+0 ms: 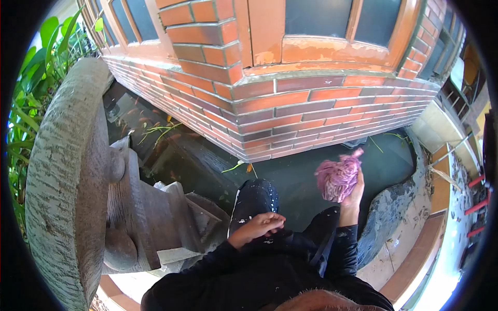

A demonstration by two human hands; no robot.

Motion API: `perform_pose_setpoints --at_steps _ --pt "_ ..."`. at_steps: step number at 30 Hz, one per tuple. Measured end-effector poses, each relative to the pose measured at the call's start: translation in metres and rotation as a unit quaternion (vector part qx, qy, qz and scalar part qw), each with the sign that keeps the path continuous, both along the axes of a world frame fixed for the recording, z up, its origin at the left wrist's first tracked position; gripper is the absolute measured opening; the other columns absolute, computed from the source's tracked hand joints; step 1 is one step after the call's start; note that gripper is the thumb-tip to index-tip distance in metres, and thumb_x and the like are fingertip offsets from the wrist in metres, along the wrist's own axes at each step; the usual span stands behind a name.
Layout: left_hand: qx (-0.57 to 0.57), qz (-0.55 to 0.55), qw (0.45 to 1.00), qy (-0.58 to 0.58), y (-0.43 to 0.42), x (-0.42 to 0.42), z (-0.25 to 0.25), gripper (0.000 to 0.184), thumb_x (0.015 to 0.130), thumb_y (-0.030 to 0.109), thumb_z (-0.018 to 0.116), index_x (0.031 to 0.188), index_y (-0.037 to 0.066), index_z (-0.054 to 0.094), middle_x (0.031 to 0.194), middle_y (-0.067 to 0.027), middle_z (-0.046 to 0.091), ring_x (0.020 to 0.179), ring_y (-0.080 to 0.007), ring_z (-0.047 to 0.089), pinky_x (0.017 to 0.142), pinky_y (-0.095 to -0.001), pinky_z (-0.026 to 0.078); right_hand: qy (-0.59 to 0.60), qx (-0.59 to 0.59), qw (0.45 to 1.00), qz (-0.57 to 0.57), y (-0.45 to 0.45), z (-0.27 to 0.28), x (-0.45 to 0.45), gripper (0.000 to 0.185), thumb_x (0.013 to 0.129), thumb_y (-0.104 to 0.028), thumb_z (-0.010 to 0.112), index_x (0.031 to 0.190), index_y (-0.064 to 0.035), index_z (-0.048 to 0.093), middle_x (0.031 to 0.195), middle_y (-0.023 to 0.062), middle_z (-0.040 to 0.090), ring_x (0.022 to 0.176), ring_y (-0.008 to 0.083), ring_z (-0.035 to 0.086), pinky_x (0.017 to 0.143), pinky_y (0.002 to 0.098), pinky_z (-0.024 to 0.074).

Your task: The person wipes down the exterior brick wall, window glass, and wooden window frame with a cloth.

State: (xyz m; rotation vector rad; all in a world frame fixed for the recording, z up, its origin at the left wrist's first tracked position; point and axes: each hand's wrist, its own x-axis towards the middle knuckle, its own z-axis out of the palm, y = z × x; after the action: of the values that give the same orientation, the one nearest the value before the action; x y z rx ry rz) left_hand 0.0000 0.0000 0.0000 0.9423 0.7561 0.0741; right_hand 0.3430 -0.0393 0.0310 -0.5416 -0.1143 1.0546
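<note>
My right hand (353,195) is closed on a bunched-up pink-purple cloth (337,179), held above the dark pond water (295,179). The cloth is crumpled into a loose ball, with a twisted end sticking up at its upper right. Most of my right fingers are hidden behind it. My left hand (259,228) rests by my dark trousers (254,199), near the knee, with its fingers curled in and nothing visible in them. Pale specks dot the trouser leg.
A brick wall (290,111) with peeling orange window frames (332,49) rises from the water ahead. A thick grey stone railing (65,171) curves along the left, beside green plants (26,119). Orange fish and thin stems show in the pond. A rough rock edge (389,217) lies right.
</note>
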Motion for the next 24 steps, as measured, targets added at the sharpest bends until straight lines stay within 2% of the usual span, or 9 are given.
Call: perform_pose_setpoints --at_steps 3,7,9,11,13,16,20,23,24 --pt "0.105 -0.212 0.943 -0.235 0.003 0.001 0.085 0.039 0.099 0.024 0.073 0.134 0.006 0.066 0.119 -0.0085 0.066 0.081 -0.0123 0.058 0.077 -0.0316 0.051 0.015 -0.035 0.999 -0.031 -0.029 -0.008 0.022 0.047 0.109 -0.041 0.043 0.132 -0.0026 0.059 0.12 0.0144 0.07 0.11 0.0322 0.068 0.1 0.0511 0.0554" --pt "0.139 -0.429 0.698 -0.556 -0.021 0.033 0.197 0.029 0.094 0.027 0.079 0.111 0.003 0.074 0.109 -0.0108 0.067 0.08 -0.0204 0.065 0.075 -0.0311 0.052 0.028 -0.055 0.998 -0.019 -0.038 -0.023 0.006 0.039 0.108 -0.037 0.052 0.129 -0.0056 0.061 0.115 0.0114 0.072 0.101 0.0279 0.071 0.094 0.0471 0.0584" --pt "0.148 -0.426 0.713 -0.536 -0.027 0.038 0.209 0.026 0.094 0.025 0.079 0.108 0.002 0.074 0.1 -0.0117 0.07 0.083 -0.0236 0.068 0.073 -0.0315 0.055 0.004 -0.015 0.999 0.038 -0.043 -0.024 -0.002 0.036 0.109 -0.035 0.051 0.127 -0.0066 0.063 0.113 0.0102 0.072 0.101 0.0269 0.071 0.093 0.0465 0.0585" --pt "0.214 -0.196 0.824 -0.487 -0.027 0.027 0.225 0.023 0.095 0.019 0.078 0.104 -0.001 0.073 0.093 -0.0123 0.071 0.081 -0.0228 0.069 0.07 -0.0303 0.056 0.023 -0.059 0.998 0.012 -0.049 -0.017 -0.014 0.034 0.109 -0.033 0.05 0.125 -0.0072 0.064 0.11 0.0101 0.073 0.099 0.0273 0.071 0.092 0.0462 0.0585" --pt "0.161 0.06 0.832 -0.528 -0.041 0.02 0.229 0.022 0.095 0.016 0.078 0.1 -0.005 0.074 0.095 -0.0164 0.072 0.078 -0.023 0.069 0.071 -0.0334 0.058 0.012 -0.074 0.996 0.044 -0.058 -0.013 -0.021 0.042 0.108 -0.039 0.049 0.118 -0.0032 0.067 0.11 0.0145 0.075 0.099 0.0313 0.073 0.093 0.0498 0.059" --pt "0.15 0.028 0.799 -0.581 -0.041 0.027 0.251 0.025 0.096 0.019 0.077 0.1 -0.006 0.074 0.092 -0.0171 0.071 0.073 -0.0234 0.068 0.063 -0.0328 0.057 0.037 -0.093 0.992 0.08 -0.062 0.002 -0.029 0.042 0.108 -0.038 0.049 0.117 -0.0019 0.068 0.113 0.0192 0.075 0.103 0.0346 0.073 0.096 0.0521 0.0581" --pt "0.075 -0.017 0.81 -0.582 -0.063 0.042 0.261 0.025 0.095 0.019 0.078 0.105 -0.003 0.074 0.093 -0.0139 0.071 0.078 -0.0235 0.069 0.068 -0.0334 0.057 -0.009 -0.126 0.992 0.014 -0.071 -0.007 -0.033 0.028 0.107 -0.031 0.054 0.112 -0.007 0.068 0.107 0.0105 0.075 0.097 0.0265 0.072 0.093 0.0447 0.058" --pt "0.092 -0.003 0.867 -0.49 -0.082 0.05 0.268 0.02 0.089 0.012 0.081 0.092 0.003 0.064 0.081 -0.001 0.064 0.064 -0.0051 0.059 0.054 -0.0236 0.042 -0.054 -0.165 0.983 0.054 -0.077 -0.014 -0.033 0.022 0.106 -0.028 0.058 0.112 -0.009 0.067 0.108 0.0067 0.073 0.099 0.0223 0.071 0.092 0.0412 0.0573" --pt "0.045 0.005 0.855 -0.517 -0.091 0.066 0.262 0.019 0.09 0.012 0.08 0.092 0.003 0.064 0.082 -0.0012 0.063 0.063 -0.0053 0.058 0.053 -0.0236 0.041 -0.049 -0.096 0.985 0.134 -0.077 0.012 -0.044 0.04 0.106 -0.037 0.049 0.118 -0.0029 0.065 0.113 0.0134 0.072 0.102 0.0292 0.071 0.093 0.0468 0.0578"
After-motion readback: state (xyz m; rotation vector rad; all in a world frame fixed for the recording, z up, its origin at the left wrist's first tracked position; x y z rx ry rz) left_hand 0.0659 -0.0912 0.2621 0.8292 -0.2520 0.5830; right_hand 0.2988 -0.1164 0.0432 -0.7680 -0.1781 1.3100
